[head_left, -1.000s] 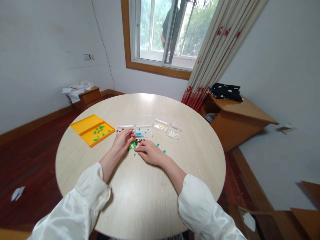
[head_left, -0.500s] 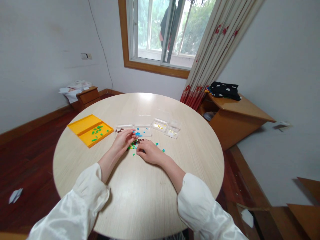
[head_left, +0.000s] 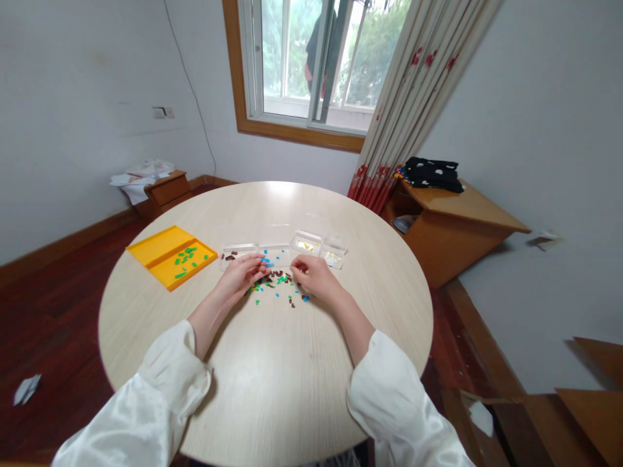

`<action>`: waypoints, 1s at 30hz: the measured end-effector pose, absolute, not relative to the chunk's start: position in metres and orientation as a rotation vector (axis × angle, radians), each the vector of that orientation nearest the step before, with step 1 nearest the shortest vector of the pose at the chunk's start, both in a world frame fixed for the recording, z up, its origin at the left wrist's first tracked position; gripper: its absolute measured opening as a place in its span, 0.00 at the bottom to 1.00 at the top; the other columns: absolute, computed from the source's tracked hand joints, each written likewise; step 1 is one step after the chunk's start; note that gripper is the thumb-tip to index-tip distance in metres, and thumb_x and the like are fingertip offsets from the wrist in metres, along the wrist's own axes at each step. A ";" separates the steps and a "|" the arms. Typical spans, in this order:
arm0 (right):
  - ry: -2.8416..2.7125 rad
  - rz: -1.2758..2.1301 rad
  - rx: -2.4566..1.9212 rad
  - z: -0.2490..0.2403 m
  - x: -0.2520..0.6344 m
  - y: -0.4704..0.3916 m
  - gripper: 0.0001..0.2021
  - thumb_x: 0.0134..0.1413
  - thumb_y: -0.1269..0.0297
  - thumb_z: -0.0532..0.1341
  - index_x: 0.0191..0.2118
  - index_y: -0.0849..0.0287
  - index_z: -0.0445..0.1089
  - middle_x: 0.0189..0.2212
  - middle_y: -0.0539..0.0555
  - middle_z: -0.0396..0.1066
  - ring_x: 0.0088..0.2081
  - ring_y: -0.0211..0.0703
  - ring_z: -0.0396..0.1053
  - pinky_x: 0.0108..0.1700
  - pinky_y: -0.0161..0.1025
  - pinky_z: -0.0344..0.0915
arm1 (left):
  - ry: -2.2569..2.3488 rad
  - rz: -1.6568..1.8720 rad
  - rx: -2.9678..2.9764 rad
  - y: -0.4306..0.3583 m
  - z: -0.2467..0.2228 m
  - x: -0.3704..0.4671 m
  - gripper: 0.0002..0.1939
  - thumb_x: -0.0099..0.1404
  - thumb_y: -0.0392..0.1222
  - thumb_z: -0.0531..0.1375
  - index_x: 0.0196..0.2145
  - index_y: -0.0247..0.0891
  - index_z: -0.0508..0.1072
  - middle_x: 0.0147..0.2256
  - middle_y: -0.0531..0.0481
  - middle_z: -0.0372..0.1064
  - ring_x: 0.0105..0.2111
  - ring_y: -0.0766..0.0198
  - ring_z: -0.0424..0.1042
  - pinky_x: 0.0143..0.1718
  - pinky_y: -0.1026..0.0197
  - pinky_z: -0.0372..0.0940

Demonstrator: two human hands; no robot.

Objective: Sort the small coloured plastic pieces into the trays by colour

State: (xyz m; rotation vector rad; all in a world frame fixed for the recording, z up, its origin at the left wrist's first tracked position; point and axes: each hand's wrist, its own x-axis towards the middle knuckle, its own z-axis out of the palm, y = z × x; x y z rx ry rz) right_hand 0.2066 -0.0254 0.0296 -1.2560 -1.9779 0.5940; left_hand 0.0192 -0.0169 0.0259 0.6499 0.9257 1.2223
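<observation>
A loose pile of tiny brown, green, blue and yellow building bricks [head_left: 278, 280] lies on the round table between my hands. My left hand [head_left: 239, 275] rests at the pile's left edge with loosely curved fingers apart, and no brick shows in its grasp. At the pile's right side, my right hand [head_left: 315, 277] has thumb and fingertips pinched together; whatever they hold is too small to make out. Just beyond my hands stands a clear tray with blue bricks [head_left: 287, 257]. Left of it, a clear tray [head_left: 250, 247] has brown bricks, partly hidden by my left hand.
An open yellow case [head_left: 160, 241] with green bricks lies on the left of the pale round table [head_left: 263, 370]. Clear boxes with yellow bricks [head_left: 307, 241] and pale bricks [head_left: 335, 258] stand behind my right hand. A wooden cabinet [head_left: 448, 227] is at the right.
My right hand has moved right and slightly away, off the middle of the pile, uncovering more brown, green and blue bricks. My left hand has barely moved.
</observation>
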 end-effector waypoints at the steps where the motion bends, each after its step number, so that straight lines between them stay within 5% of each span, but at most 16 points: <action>1: -1.941 0.584 -1.271 0.030 0.213 -0.022 0.06 0.49 0.75 0.56 0.27 0.64 0.70 0.25 0.51 0.69 0.28 0.34 0.64 0.34 0.32 0.60 | 0.931 1.217 0.647 -0.017 0.026 0.019 0.06 0.56 0.25 0.56 0.27 0.29 0.72 0.21 0.49 0.69 0.22 0.70 0.69 0.32 0.66 0.70; 11: -2.102 0.674 -1.486 0.036 0.243 -0.020 0.09 0.48 0.75 0.57 0.29 0.64 0.75 0.29 0.56 0.75 0.32 0.39 0.68 0.36 0.34 0.60 | 0.920 1.197 0.649 -0.016 0.026 0.018 0.08 0.58 0.24 0.55 0.29 0.27 0.73 0.22 0.48 0.69 0.22 0.71 0.69 0.33 0.65 0.71; 21: -2.039 0.744 -1.555 0.032 0.242 -0.018 0.04 0.45 0.75 0.59 0.26 0.65 0.72 0.23 0.52 0.70 0.26 0.34 0.64 0.31 0.31 0.58 | 0.910 1.189 0.647 -0.015 0.024 0.018 0.10 0.62 0.27 0.53 0.25 0.28 0.70 0.20 0.50 0.66 0.20 0.72 0.67 0.29 0.68 0.69; 30: -2.084 0.806 -1.513 0.033 0.242 -0.021 0.08 0.46 0.74 0.60 0.33 0.66 0.74 0.20 0.49 0.66 0.23 0.31 0.60 0.27 0.30 0.55 | 0.900 1.167 0.680 -0.015 0.022 0.017 0.09 0.60 0.27 0.56 0.23 0.30 0.69 0.19 0.52 0.65 0.19 0.73 0.66 0.27 0.69 0.68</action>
